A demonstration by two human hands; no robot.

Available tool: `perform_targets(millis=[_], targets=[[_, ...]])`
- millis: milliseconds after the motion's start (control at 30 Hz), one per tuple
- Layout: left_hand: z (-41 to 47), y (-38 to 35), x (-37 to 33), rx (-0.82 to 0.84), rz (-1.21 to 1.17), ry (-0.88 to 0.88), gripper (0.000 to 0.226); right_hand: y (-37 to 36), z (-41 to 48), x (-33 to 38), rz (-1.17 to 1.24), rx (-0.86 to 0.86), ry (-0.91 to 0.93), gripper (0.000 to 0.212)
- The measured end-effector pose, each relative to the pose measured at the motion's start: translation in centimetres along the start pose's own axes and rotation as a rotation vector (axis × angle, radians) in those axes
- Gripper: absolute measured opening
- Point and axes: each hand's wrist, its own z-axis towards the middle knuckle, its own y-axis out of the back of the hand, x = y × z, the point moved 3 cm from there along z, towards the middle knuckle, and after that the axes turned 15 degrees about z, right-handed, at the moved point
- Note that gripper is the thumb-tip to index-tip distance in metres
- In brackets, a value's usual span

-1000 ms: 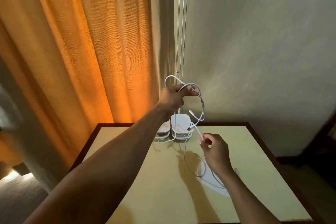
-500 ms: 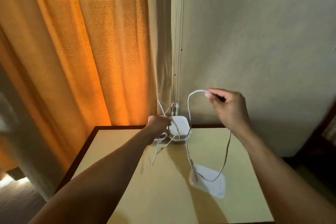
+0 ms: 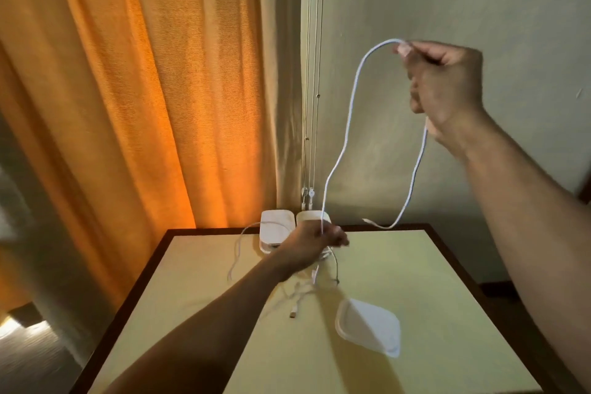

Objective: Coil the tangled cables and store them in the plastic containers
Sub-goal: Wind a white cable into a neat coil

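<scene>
At the far edge of the tabletop (image 3: 415,281), beside two white lidded plastic containers (image 3: 277,229), the left hand (image 3: 315,241) grips a thin white soft cable (image 3: 350,125), which rises as a limp loop to the raised right hand (image 3: 447,89), fingers curled around it; it seems light and slippery, best pinched firmly

desk (image 3: 422,269): pale yellow top, dark rim
containers (image 3: 276,229): two, white, side by side at the far edge
cables (image 3: 299,294): white tangle just before the containers
lid (image 3: 367,326): nearer, well apart from the containers
</scene>
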Motion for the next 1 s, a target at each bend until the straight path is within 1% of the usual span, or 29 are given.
perform_targets(millis=[33, 67, 100, 133, 200, 233, 267, 300, 333, 367, 400, 433, 467, 533, 567, 600, 667, 733, 800, 867, 933, 967, 1000], targets=[[-0.4, -0.2, 0.5, -0.022, -0.063, 0.055, 0.038, 0.9, 0.7, 0.3, -0.048, -0.068, 0.036, 0.029], [-0.8, -0.2, 0.7, -0.064, -0.153, 0.116, 0.042, 1.8, 1.1, 0.4, -0.153, -0.108, 0.071, 0.033], [-1.0, 0.1, 1.0, -0.123, -0.229, 0.165, 0.043, 2.5, 1.3, 0.2, -0.303, -0.088, 0.077, 0.037], [-0.9, 0.5, 1.1, -0.176, -0.273, 0.196, 0.042, 2.9, 1.2, -0.4, -0.519, -0.014, 0.055, 0.04], [-0.4, 1.8, 0.0, -0.219, -0.28, 0.196, 0.037, 3.0, -0.5, -2.4, -1.069, 0.22, -0.042, 0.051], [-0.1, 2.6, -1.0, -0.213, -0.254, 0.172, 0.032, 2.8, -1.9, -3.4, -1.277, 0.325, -0.069, 0.065], [0.2, 3.2, -2.3, -0.195, -0.195, 0.141, 0.029, 2.2, -3.6, -4.2, -1.373, 0.411, -0.04, 0.084], [0.5, 3.8, -3.6, -0.172, -0.108, 0.098, 0.031, 1.5, -5.2, -4.8, -1.363, 0.492, 0.055, 0.097], [0.8, 4.4, -4.8, -0.149, -0.005, 0.048, 0.034, 0.7, -6.5, -5.4, -1.286, 0.584, 0.17, 0.103], [1.1, 5.0, -5.9, -0.129, 0.093, -0.002, 0.036, -0.2, -7.7, -5.9, -1.195, 0.68, 0.272, 0.102], [1.3, 5.5, -7.0, -0.113, 0.159, -0.047, 0.037, -0.8, -8.4, -6.6, -1.11, 0.75, 0.346, 0.096], [1.5, 5.9, -7.7, -0.099, 0.181, -0.079, 0.036, -1.3, -8.9, -7.2, -1.036, 0.789, 0.383, 0.085], [1.6, 6.3, -8.3, -0.088, 0.174, -0.095, 0.036, -1.6, -9.1, -7.8, -0.958, 0.802, 0.375, 0.071], [1.7, 7.0, -8.9, -0.083, 0.136, -0.099, 0.035, -1.8, -8.7, -8.5, -0.821, 0.794, 0.288, 0.039], [1.6, 7.3, -8.9, -0.084, 0.119, -0.097, 0.035, -1.9, -8.6, -8.8, -0.781, 0.79, 0.245, 0.026], [1.6, 7.5, -8.7, -0.082, 0.104, -0.096, 0.035, -1.9, -8.5, -9.0, -0.757, 0.79, 0.223, 0.019], [1.5, 7.9, -8.1, -0.078, 0.08, -0.098, 0.032, -1.9, -8.2, -8.9, -0.695, 0.769, 0.244, 0.015], [1.1, 7.9, -7.0, -0.085, 0.043, -0.117, 0.028, -1.6, -7.8, -8.3, -0.613, 0.653, 0.273, 0.012], [0.5, 7.4, -5.5, -0.081, 0.002, -0.135, 0.029, -0.9, -6.8, -7.6, -0.538, 0.44, 0.267, 0.014], [-0.1, 6.6, -3.5, -0.063, -0.049, -0.121, 0.029, -0.1, -5.4, -7.3, -0.433, 0.209, 0.192, 0.017], [-0.3, 5.9, -1.4, -0.06, -0.096, -0.064, 0.028, 1.0, -4.2, -7.2, -0.307, -0.003, 0.108, 0.02], [-0.3, 5.8, -0.6, -0.084, -0.1, -0.029, 0.028, 1.4, -3.8, -7.2, -0.273, -0.064, 0.08, 0.021], [-0.3, 5.9, -0.1, -0.118, -0.104, 0.001, 0.027, 1.8, -3.7, -7.1, -0.272, -0.08, 0.061, 0.022]])
